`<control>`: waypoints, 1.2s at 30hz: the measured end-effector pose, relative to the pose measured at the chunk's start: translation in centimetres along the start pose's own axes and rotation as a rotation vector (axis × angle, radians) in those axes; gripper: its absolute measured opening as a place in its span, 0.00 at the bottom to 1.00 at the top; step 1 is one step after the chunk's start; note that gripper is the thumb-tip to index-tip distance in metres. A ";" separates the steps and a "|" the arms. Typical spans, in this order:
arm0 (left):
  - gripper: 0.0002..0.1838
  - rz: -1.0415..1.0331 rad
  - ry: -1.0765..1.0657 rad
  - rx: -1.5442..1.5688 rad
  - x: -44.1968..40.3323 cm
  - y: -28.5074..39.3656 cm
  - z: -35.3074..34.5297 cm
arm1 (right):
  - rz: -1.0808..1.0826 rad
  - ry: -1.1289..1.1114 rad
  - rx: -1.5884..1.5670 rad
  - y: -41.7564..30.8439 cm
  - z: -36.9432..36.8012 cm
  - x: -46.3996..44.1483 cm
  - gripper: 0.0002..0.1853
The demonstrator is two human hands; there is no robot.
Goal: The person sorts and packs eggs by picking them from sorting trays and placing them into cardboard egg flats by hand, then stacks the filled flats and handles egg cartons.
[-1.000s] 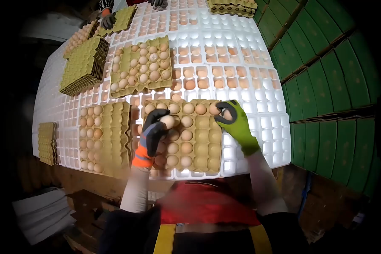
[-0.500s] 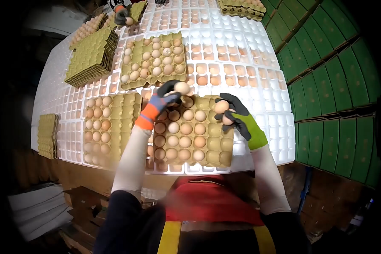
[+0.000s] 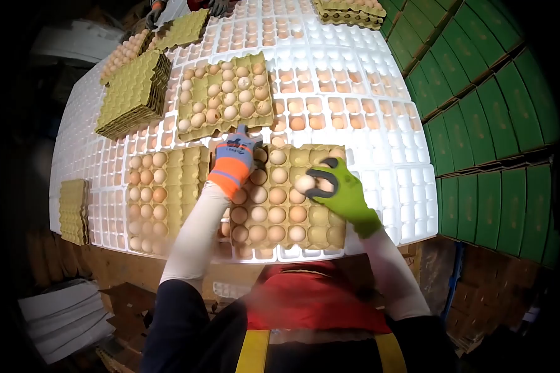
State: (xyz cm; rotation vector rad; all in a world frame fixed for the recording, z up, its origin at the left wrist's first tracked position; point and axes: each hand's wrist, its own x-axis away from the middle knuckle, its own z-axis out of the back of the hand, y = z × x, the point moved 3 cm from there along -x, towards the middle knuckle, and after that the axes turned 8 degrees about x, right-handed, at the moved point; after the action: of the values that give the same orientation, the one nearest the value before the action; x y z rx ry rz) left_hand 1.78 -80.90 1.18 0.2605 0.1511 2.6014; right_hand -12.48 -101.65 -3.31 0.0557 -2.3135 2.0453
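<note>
The front tray (image 3: 328, 225) sits right before the person. It is gray-green and bumpy. Round eggs (image 3: 277, 215) fill most of its left and middle cups, and many cups on its right side have nothing in them.

The right hand (image 3: 330, 186), in a green and black glove, is over the right side of the front tray. Its thumb and fingers curl around two eggs. A pale one pokes out at the tips, and a darker one sits deeper in the hand.

The left hand (image 3: 233, 160), in a gray and orange glove, is at the far left corner of the front tray. Its back is turned up and one finger points away. The other fingers are hidden, so I cannot tell how far they are bent or if they hold an egg.

Just left of the front tray is a side tray (image 3: 183, 180), with eggs in its left half only. Past the front tray, a bit left, is a back tray (image 3: 200, 93) with lots of eggs. A tall stack (image 3: 130, 93) of trays is farther left. White cups (image 3: 386, 186) spread out to the right of the front tray. Green boxes (image 3: 504, 199) stand beyond them. Well past the front tray is another person's glove (image 3: 219, 7).
</note>
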 end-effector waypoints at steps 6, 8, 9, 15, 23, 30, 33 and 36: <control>0.25 -0.139 0.030 0.031 -1.9 -1.8 -3.1 | -0.391 0.191 -0.173 -1.1 4.3 8.9 0.21; 0.24 -0.133 0.089 0.387 0.0 -1.3 -0.1 | -0.407 0.298 -0.125 -0.4 6.4 10.6 0.20; 0.25 -0.160 0.149 0.523 0.1 -1.3 0.2 | -0.466 0.357 -0.071 -0.2 8.1 10.7 0.20; 0.25 -0.346 0.157 0.610 -3.5 13.5 -2.1 | 0.128 0.659 1.223 0.5 17.3 3.3 0.22; 0.15 -0.349 0.046 0.145 -10.5 24.2 -8.7 | 0.044 0.485 0.559 0.8 20.8 -2.6 0.18; 0.17 -0.190 0.034 0.332 -13.4 23.4 -10.4 | 0.230 0.597 0.400 1.8 23.8 -5.5 0.16; 0.18 -0.084 0.175 1.173 -14.7 20.3 -10.3 | 0.426 0.610 0.904 0.7 25.7 -6.2 0.13; 0.20 0.181 0.012 1.362 -14.8 17.1 -6.6 | 0.451 0.594 1.172 2.2 25.8 -6.4 0.11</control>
State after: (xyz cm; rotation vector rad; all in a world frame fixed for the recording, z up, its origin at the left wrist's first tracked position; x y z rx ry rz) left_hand 4.63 -103.48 -4.87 0.7152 1.9373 2.2082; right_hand -6.65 -127.04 -9.04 -0.9241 -0.6421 2.7651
